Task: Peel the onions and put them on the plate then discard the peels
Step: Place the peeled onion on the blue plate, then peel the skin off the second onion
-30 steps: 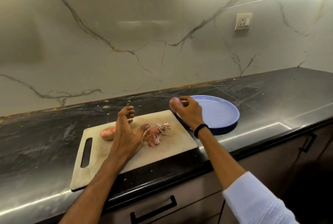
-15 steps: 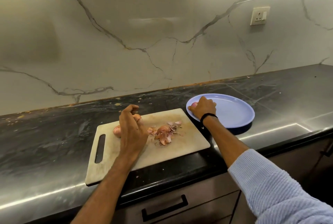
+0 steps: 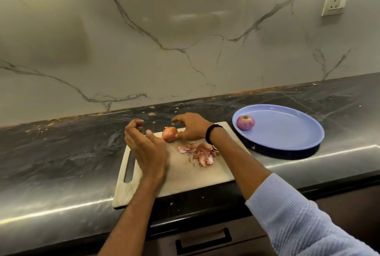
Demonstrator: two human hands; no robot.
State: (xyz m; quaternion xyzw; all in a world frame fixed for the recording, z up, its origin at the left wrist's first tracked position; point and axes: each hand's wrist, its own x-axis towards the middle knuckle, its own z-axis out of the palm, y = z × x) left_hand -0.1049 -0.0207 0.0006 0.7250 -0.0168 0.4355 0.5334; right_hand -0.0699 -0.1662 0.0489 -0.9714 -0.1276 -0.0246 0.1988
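Observation:
A peeled purple onion [image 3: 245, 122] rests on the left part of the blue plate [image 3: 287, 130]. An unpeeled brown onion [image 3: 169, 134] sits at the far edge of the pale cutting board [image 3: 185, 175]. My right hand [image 3: 192, 127] reaches across the board with fingers spread, its thumb and fingertips touching the unpeeled onion's right side. My left hand [image 3: 145, 145] hovers just left of that onion, fingers curled apart, holding nothing. A pile of onion peels [image 3: 200, 153] lies on the board under my right wrist.
The board lies near the front edge of a dark stone counter [image 3: 61, 153]. A marble wall with a socket [image 3: 335, 2] stands behind. A drawer handle [image 3: 203, 239] shows below the counter edge.
My right hand let go of the peeled onion on the plate and moved left to the unpeeled onion. My left hand lifted off that onion and opened.

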